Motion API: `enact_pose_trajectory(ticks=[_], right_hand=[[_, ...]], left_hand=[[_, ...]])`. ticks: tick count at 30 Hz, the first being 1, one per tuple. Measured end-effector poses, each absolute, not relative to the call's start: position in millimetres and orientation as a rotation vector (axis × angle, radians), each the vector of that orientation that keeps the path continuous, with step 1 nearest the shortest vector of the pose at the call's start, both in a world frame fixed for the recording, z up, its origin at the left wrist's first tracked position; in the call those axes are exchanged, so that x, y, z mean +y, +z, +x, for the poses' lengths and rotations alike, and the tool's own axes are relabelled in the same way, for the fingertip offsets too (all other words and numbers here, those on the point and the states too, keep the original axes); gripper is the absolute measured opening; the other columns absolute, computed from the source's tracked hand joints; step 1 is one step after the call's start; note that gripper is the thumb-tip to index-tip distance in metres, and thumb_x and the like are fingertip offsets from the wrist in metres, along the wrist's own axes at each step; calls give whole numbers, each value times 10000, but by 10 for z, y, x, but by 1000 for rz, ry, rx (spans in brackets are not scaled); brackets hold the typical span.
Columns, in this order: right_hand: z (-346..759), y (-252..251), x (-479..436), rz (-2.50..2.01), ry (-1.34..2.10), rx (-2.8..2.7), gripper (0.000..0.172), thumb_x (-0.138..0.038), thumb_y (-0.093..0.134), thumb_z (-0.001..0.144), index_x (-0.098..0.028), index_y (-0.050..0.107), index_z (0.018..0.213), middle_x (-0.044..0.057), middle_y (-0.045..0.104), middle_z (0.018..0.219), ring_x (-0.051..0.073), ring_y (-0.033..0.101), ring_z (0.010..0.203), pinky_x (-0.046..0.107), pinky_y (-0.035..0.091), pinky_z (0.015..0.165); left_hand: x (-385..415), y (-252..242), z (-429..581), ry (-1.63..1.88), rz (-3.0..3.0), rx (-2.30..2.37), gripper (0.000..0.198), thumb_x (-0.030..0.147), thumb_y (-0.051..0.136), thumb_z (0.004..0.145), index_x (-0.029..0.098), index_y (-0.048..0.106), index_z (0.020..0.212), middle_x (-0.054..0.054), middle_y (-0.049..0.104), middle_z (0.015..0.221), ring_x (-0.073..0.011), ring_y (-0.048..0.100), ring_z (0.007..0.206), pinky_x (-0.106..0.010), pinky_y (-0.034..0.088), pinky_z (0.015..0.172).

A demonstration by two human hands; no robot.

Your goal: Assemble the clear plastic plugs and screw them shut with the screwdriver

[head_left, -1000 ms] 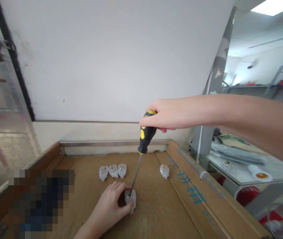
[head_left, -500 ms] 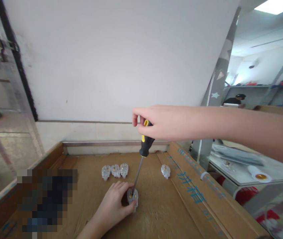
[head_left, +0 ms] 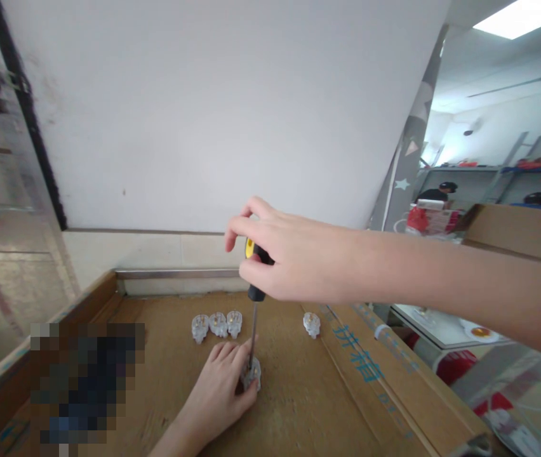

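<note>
My left hand (head_left: 218, 393) rests on the cardboard surface (head_left: 299, 393) and pinches a clear plastic plug (head_left: 253, 375) between thumb and fingers. My right hand (head_left: 280, 257) grips the black and yellow handle of a screwdriver (head_left: 254, 298) from above. The shaft stands almost upright with its tip down in the plug. Three more clear plugs (head_left: 217, 325) lie in a row just beyond my left hand. A single clear plug (head_left: 312, 324) lies apart to the right.
The work surface is an opened cardboard box with blue printed characters on its right flap (head_left: 366, 365). A white wall rises behind. A glass panel stands at the left. At the right are a glass-topped table (head_left: 442, 330), a cardboard box (head_left: 522, 231) and shelves with people far off.
My right hand has slid down and left over the screwdriver handle, bringing the shaft from a lean to nearly upright. My left hand keeps hold of the plug.
</note>
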State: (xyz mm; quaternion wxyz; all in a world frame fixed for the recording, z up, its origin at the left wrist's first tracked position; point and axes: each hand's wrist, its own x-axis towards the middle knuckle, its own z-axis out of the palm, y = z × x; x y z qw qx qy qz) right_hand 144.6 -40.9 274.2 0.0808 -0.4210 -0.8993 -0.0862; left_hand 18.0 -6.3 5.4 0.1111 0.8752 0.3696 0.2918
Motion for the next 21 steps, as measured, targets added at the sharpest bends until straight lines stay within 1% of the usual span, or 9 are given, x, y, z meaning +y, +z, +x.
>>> enact_pose_trajectory(ticks=[2, 4, 5, 7, 9, 10, 14, 18, 21], right_hand=[[1423, 2781, -429, -1301, -164, -2714, 190, -250, 422, 803, -190, 578, 895, 58, 574, 924, 105, 482, 563, 254, 338, 526], [1428, 2811, -414, -1286, -318, -2687, 200, -261, 407, 833, -181, 589, 814, 49, 596, 790, 138, 500, 617, 266, 329, 553], [1440, 2823, -400, -1255, -356, -2678, 204, -250, 404, 837, -176, 593, 811, 49, 600, 773, 142, 502, 632, 267, 326, 560], [1477, 2843, -377, -1207, -195, -2717, 188, -204, 433, 800, -182, 589, 901, 44, 606, 848, 124, 504, 627, 250, 335, 550], [1519, 2855, -369, -1247, 61, -2768, 250, -192, 474, 748, -206, 568, 979, 30, 602, 902, 104, 501, 600, 228, 343, 525], [1538, 2856, -370, -1290, 86, -2769, 255, -220, 497, 737, -211, 564, 983, 26, 603, 893, 106, 500, 597, 226, 341, 517], [1597, 2815, -383, -1293, -332, -2671, 179, -303, 505, 767, -198, 584, 889, 28, 575, 821, 120, 470, 595, 249, 311, 528], [1637, 2786, -406, -1254, -169, -2716, 171, -181, 517, 721, -214, 587, 874, 23, 520, 974, 74, 441, 553, 238, 344, 530], [1655, 2793, -416, -1251, -250, -2771, 127, -214, 545, 739, -222, 613, 847, 28, 501, 1046, 82, 451, 575, 258, 367, 570]], left_hand=[[-52, 28, 175, 856, 2559, 1078, 542, 229, 540, 788, 214, 379, 1305, -63, 632, 1064, -240, 559, 982, -388, 413, 883], [-37, 11, 172, 853, 2554, 1111, 446, 232, 520, 820, 218, 433, 1257, -59, 641, 1038, -232, 577, 948, -375, 429, 853], [-30, 7, 172, 852, 2556, 1131, 366, 230, 505, 836, 218, 485, 1201, -58, 648, 1012, -229, 586, 924, -367, 438, 831], [-17, 6, 176, 845, 2568, 1156, 219, 228, 479, 862, 214, 572, 1060, -53, 658, 936, -225, 597, 873, -356, 452, 784], [-9, 9, 180, 835, 2578, 1165, 153, 229, 480, 866, 207, 606, 950, -45, 657, 855, -223, 600, 821, -349, 460, 741], [-6, 10, 182, 839, 2577, 1164, 141, 227, 486, 864, 205, 610, 928, -43, 655, 843, -223, 598, 813, -347, 461, 732], [-10, 7, 180, 869, 2540, 1141, 142, 230, 530, 833, 204, 609, 948, -45, 652, 862, -220, 589, 818, -339, 463, 732], [-40, 14, 182, 862, 2494, 1104, 265, 276, 622, 741, 215, 601, 998, -44, 636, 889, -233, 573, 845, -347, 464, 754], [-59, 21, 189, 871, 2466, 1086, 329, 255, 624, 715, 209, 587, 1039, -52, 631, 929, -242, 561, 892, -361, 457, 795]])
